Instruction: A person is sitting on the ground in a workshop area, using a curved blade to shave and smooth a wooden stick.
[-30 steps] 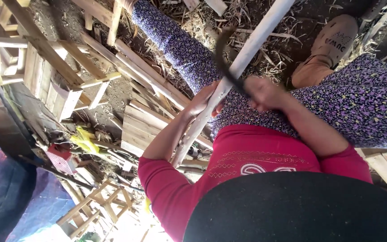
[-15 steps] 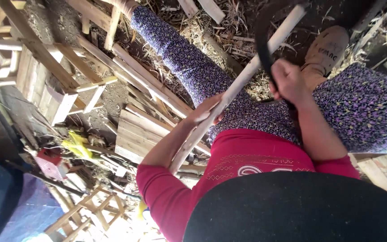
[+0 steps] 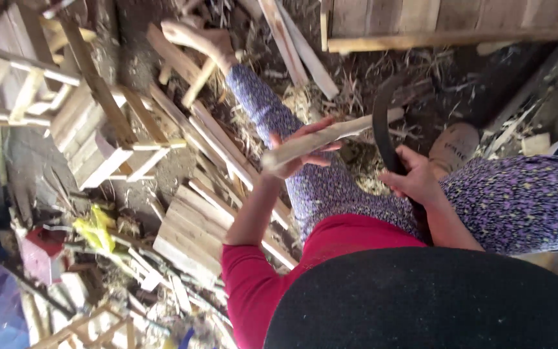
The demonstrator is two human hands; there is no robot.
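Note:
My left hand [image 3: 297, 154] grips a pale wooden stick [image 3: 347, 131] near its thick end and holds it almost level above my legs in purple flowered trousers [image 3: 318, 187]. Just right of it, my right hand [image 3: 413, 181] is closed on the handle of a dark curved blade [image 3: 381, 126]. The blade arcs upward, and its tip is beside the far end of the stick. Both sleeves are red [image 3: 253, 284].
Stacked wooden slats [image 3: 192, 232] and small slatted frames [image 3: 98, 139] lie on the dirt to the left. Shavings and straw [image 3: 363, 168] cover the ground under the stick. A plank wall [image 3: 447, 22] runs along the top, and a yellow object [image 3: 95, 229] lies at the left.
The stick has swung from a steep diagonal to nearly level. The blade has moved from across the stick's middle to its far end. The camera view has shifted.

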